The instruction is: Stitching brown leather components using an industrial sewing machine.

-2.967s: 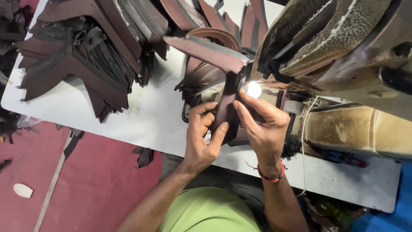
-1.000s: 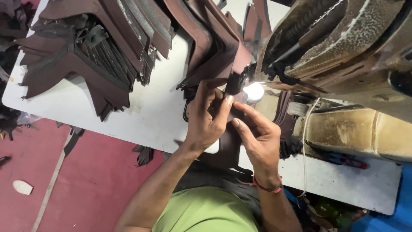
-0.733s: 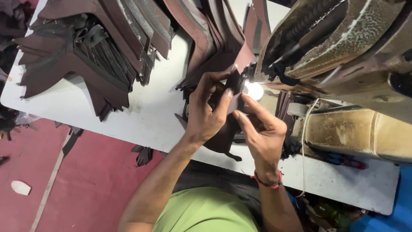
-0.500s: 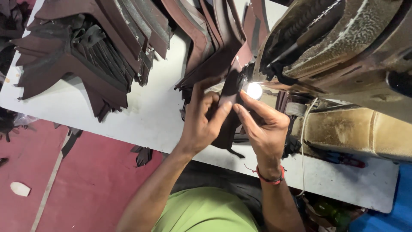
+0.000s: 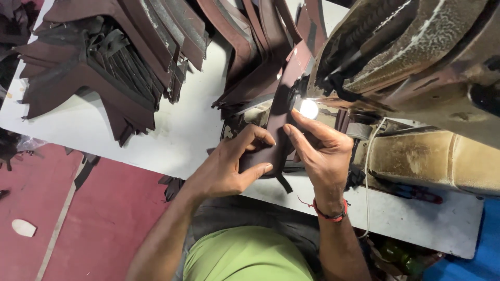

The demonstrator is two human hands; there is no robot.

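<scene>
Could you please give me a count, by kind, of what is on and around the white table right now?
Hands: 2, left hand and right hand, both on one brown leather piece
Heaps of brown leather pieces: 2, left heap and middle heap
Sewing machines: 1
Work lamps: 1
White tables: 1
Total: 8

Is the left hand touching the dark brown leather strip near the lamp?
Touching. The head view shows the left hand pinching the leather strip, thumb on top and fingers wrapped under its lower end.

Green shirt (image 5: pixel 245 257), red wrist thread (image 5: pixel 329 213)
</scene>
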